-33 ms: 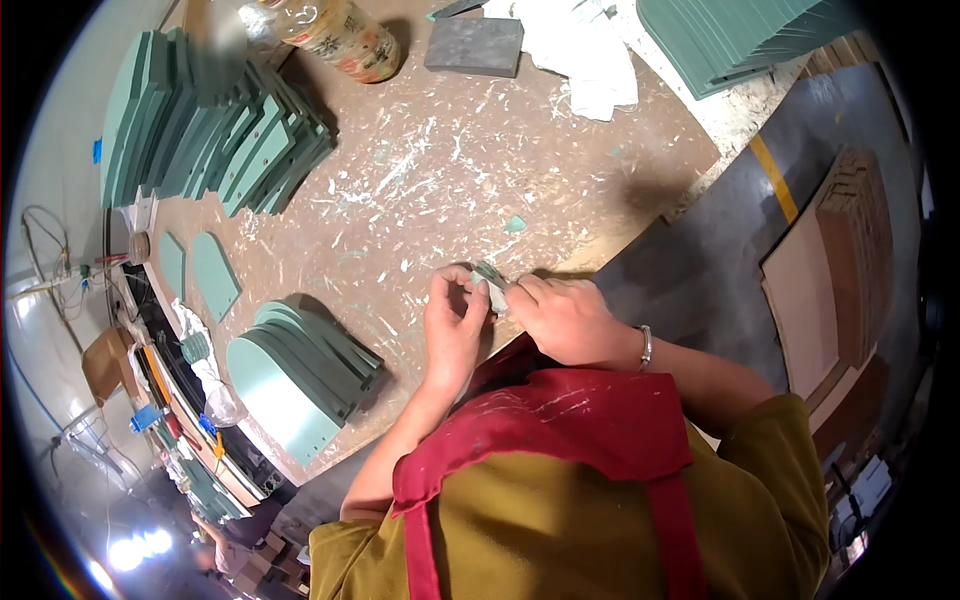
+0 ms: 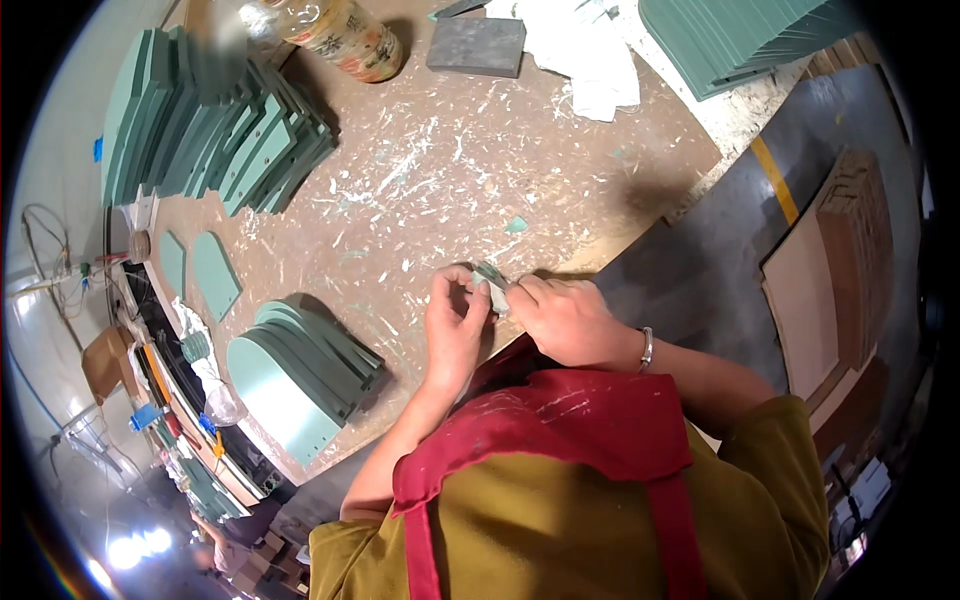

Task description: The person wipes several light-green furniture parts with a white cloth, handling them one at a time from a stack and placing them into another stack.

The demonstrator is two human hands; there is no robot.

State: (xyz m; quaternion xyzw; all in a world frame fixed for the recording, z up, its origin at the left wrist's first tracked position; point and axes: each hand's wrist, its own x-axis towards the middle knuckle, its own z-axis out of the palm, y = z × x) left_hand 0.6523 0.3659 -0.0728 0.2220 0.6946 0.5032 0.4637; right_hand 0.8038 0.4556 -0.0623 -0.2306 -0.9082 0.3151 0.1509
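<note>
Close to my body, at the near edge of the worktable (image 2: 440,190), my two hands meet around a small pale piece with a green end (image 2: 497,293). Its kind is hard to make out. My left hand (image 2: 456,318) pinches it between thumb and fingertips. From the other side, the curled fingers of my right hand (image 2: 563,315) grip it, partly hiding it. A small green scrap (image 2: 516,225) lies on the table just beyond them. To the left of my left hand stands a stack of green rounded panels (image 2: 290,375).
More green panels (image 2: 205,140) stack at the far left, beside two loose ones (image 2: 214,275). A bottle (image 2: 355,45), a grey block (image 2: 476,46) and white cloth (image 2: 595,70) lie at the back. Further green panels (image 2: 735,40) stand far right; brown boards (image 2: 830,270) are beyond the table edge.
</note>
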